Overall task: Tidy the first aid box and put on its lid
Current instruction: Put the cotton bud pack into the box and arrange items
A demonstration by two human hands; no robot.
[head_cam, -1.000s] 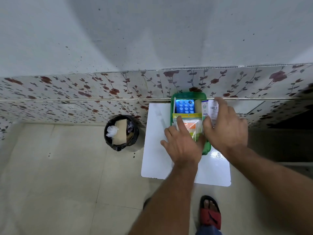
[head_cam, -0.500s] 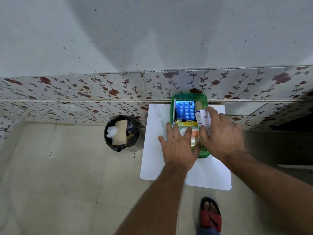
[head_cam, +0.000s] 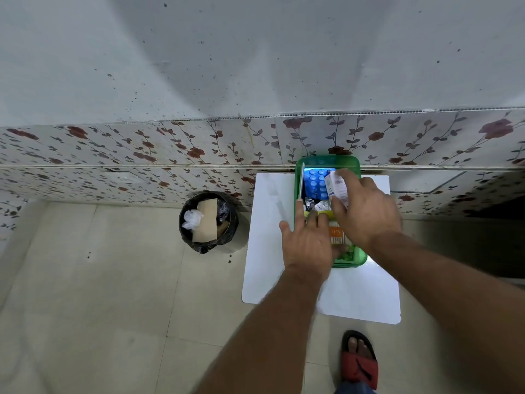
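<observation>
A green first aid box (head_cam: 358, 258) stands open on a white table (head_cam: 270, 223) against the flowered wall. Inside lie a blue blister pack (head_cam: 314, 183), crumpled foil strips (head_cam: 319, 205) and an orange-labelled packet (head_cam: 336, 233). My right hand (head_cam: 366, 211) holds a small white carton (head_cam: 336, 186) tilted over the middle of the box. My left hand (head_cam: 308, 243) lies flat with spread fingers on the box's left side, pressing on the contents. No lid is in view.
A black bin (head_cam: 208, 223) lined with a bag, holding cardboard and white plastic, stands on the tiled floor left of the table. My foot in a red sandal (head_cam: 359, 362) is below the table's front edge.
My right hand has brought the white carton from the box's right edge in over the blister pack. My left hand has flattened and slid toward the box's left wall, uncovering the foil strips.
</observation>
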